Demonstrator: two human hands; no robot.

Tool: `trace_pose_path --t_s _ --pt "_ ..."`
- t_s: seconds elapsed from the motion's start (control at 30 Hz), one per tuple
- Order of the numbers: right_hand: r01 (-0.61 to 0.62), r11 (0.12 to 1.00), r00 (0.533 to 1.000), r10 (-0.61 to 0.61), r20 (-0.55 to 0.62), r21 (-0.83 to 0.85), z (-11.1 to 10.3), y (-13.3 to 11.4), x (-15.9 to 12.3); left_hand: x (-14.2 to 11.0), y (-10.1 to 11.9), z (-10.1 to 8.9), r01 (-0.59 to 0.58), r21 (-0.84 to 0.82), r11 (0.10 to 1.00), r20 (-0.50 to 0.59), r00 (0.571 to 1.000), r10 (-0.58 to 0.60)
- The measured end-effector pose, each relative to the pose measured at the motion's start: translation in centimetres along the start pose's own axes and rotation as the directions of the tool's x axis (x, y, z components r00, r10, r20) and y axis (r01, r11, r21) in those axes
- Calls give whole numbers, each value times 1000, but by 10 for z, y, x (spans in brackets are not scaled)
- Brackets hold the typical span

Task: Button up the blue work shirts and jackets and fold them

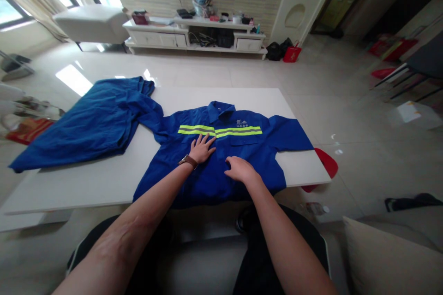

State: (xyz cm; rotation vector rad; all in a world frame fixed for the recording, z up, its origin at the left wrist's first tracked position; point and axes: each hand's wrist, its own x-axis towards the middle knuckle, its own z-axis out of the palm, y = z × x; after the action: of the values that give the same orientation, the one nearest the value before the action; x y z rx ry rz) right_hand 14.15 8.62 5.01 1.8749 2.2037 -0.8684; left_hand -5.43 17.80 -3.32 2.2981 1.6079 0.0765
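A blue work shirt (256, 147) with yellow reflective stripes lies front up on the white table (97, 179), collar away from me. My left hand (201, 148), with a brown watch at the wrist, rests flat on the shirt's chest, fingers spread. My right hand (239, 168) sits on the shirt's middle just right of the left, fingers curled down onto the cloth; whether it pinches fabric is hidden. A second blue garment (93, 124) lies spread over the table's left end, touching the shirt's left sleeve.
A red stool (327, 163) pokes out at the table's right edge. A beige cushion (391, 258) is at lower right. Across the tiled floor stand a white TV cabinet (194, 39) with clutter, a white ottoman (92, 23) and red bags (292, 53).
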Motion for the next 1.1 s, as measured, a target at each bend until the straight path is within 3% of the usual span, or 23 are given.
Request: trace_pose_path --t_s 0.1,0.2,0.33,0.47,0.7,0.83,1.0,1.1 --pt "25 999 1000 -25 2 -23 3 -1 2 2 8 -10 22 32 999 -58 998 -20" --pt "20 998 999 -22 -33 -65 3 -5 2 -19 23 -22 60 41 997 -76 995 -57" --pt "102 987 988 -114 -100 -123 10 -13 1 -68 39 -34 89 40 995 47 995 -91" --pt "60 992 996 -67 -64 -110 20 -17 4 -96 42 -35 79 14 997 106 991 -80" --pt "32 998 986 -22 -167 56 11 -9 11 -80 36 -27 -51 -76 996 184 981 64" --pt "-5 991 975 34 -219 135 2 -3 12 -73 45 -26 -88 -108 990 148 984 104" --pt "-14 976 968 67 -242 217 -4 7 11 -67 67 -21 -237 -36 971 58 969 239" --pt "-2 968 964 69 -255 252 -5 10 10 -60 71 -13 -239 -32 971 47 970 240"
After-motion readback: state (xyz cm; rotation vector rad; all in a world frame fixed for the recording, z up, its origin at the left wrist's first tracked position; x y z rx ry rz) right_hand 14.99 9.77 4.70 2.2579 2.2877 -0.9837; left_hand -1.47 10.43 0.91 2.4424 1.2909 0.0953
